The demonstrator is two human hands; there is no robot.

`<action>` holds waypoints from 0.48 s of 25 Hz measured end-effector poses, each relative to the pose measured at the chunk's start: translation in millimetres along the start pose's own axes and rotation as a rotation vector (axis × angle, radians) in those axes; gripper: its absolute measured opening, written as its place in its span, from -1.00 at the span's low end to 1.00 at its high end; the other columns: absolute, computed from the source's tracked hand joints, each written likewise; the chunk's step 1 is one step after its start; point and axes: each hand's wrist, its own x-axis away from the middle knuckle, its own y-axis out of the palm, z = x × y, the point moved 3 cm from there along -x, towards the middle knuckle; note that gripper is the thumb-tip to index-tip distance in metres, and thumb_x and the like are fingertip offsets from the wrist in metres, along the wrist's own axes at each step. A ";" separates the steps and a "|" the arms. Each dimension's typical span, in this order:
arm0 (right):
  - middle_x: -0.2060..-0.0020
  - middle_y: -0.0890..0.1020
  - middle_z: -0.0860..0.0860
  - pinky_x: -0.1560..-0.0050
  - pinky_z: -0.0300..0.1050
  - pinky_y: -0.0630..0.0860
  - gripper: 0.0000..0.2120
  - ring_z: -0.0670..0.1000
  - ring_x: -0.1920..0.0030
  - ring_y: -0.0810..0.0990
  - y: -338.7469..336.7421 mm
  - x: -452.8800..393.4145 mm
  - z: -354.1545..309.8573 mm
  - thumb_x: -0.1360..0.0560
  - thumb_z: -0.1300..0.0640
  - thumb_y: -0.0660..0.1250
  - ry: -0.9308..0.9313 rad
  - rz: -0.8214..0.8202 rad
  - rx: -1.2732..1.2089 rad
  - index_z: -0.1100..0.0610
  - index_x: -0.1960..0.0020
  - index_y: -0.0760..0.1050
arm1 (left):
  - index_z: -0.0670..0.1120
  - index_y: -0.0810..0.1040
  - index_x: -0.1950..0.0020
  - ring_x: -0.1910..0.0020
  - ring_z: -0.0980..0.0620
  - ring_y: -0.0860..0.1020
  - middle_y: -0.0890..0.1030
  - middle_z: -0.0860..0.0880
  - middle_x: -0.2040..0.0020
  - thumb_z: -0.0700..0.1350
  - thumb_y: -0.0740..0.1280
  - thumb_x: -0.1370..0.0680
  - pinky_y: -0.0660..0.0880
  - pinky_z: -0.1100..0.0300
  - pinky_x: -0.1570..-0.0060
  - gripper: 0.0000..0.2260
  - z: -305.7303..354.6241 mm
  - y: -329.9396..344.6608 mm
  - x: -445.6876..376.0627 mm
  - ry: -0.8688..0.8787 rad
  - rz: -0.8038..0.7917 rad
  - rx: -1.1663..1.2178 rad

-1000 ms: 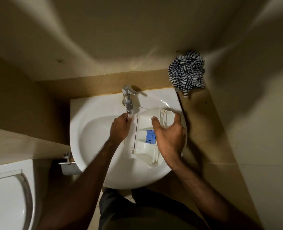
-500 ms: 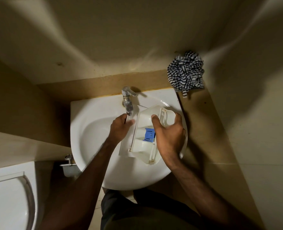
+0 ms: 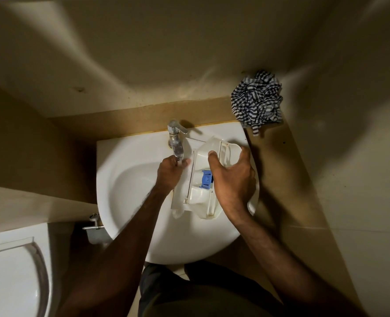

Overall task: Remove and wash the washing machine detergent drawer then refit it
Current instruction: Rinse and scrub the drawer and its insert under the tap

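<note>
Head view: drawer [image 3: 201, 179] is held tilted over sink [image 3: 130, 179], just R of tap [image 3: 175, 143]. R hand [image 3: 233, 179] grips drawer's R side, thumb inside. L hand [image 3: 170, 172] fingers curl at drawer's L edge under spout; grip there can't be confirmed. Striped cloth [image 3: 257, 102] sits on ledge, back R.

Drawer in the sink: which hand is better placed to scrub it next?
Left, probably. The left hand sits at the drawer's edge under the tap, while the right hand grips the drawer, steadying it over the sink.
</note>
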 end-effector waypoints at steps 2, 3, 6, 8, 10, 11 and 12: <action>-0.07 0.70 -0.02 0.04 -0.11 0.34 -0.48 0.11 -0.05 0.64 2.3 -3.2 -3.7 -0.42 -0.25 0.46 -0.006 -0.021 0.026 -0.01 -0.24 0.45 | -0.18 0.70 -0.22 -0.04 -0.21 0.67 0.74 -0.19 -0.09 0.11 0.44 -0.61 0.61 -0.10 -0.15 -0.62 5.7 2.4 2.7 0.016 0.098 -0.026; -0.08 0.69 -0.01 0.03 -0.10 0.34 -0.48 0.13 -0.07 0.65 3.1 -4.8 -5.6 -0.42 -0.25 0.46 -0.010 -0.028 0.034 0.00 -0.25 0.45 | -0.18 0.71 -0.17 0.00 -0.20 0.67 0.74 -0.19 -0.05 0.12 0.44 -0.61 0.60 -0.08 -0.10 -0.63 7.0 2.8 3.3 0.012 0.115 -0.015; -0.11 0.69 -0.02 0.02 -0.09 0.38 -0.49 0.13 -0.10 0.65 4.1 -4.5 -5.2 -0.44 -0.23 0.46 -0.022 -0.044 0.052 -0.01 -0.26 0.43 | -0.12 0.68 -0.06 0.11 -0.05 0.65 0.72 -0.10 0.10 0.03 0.43 -0.63 0.62 0.13 0.09 -0.79 0.6 0.3 0.8 -0.009 -0.020 0.055; -0.12 0.69 -0.03 0.01 -0.09 0.42 -0.51 0.12 -0.10 0.65 2.3 -1.1 -0.1 -0.45 -0.21 0.47 -0.030 -0.050 0.047 -0.03 -0.26 0.42 | -0.01 0.57 -0.02 0.18 0.16 0.64 0.64 0.05 0.17 -0.11 0.43 -0.64 0.53 0.40 0.34 -0.95 -6.0 -3.0 6.4 -0.002 -0.192 0.048; -0.12 0.68 -0.05 0.00 -0.09 0.43 -0.52 0.10 -0.09 0.66 1.4 1.9 2.8 -0.45 -0.20 0.47 -0.038 -0.059 0.050 -0.05 -0.26 0.42 | -0.06 0.55 -0.13 0.14 0.11 0.64 0.66 0.01 0.07 -0.16 0.44 -0.63 0.52 0.38 0.34 -0.88 -12.1 -3.1 10.2 0.002 -0.255 0.039; -0.12 0.68 -0.05 0.01 -0.09 0.43 -0.52 0.10 -0.09 0.66 1.7 2.4 3.1 -0.45 -0.20 0.47 -0.043 -0.061 0.058 -0.05 -0.25 0.42 | -0.12 0.58 -0.14 0.14 0.08 0.64 0.67 -0.03 0.04 -0.13 0.44 -0.63 0.53 0.35 0.28 -0.87 -11.6 -2.3 10.9 0.018 -0.207 0.042; -0.12 0.68 -0.04 0.01 -0.09 0.42 -0.52 0.12 -0.09 0.66 2.8 2.5 2.2 -0.45 -0.20 0.47 -0.045 -0.059 0.063 -0.04 -0.25 0.42 | -0.18 0.61 -0.08 0.18 0.07 0.62 0.68 -0.06 0.06 -0.08 0.44 -0.63 0.52 0.32 0.22 -0.83 -9.2 -0.7 11.0 0.043 -0.131 0.037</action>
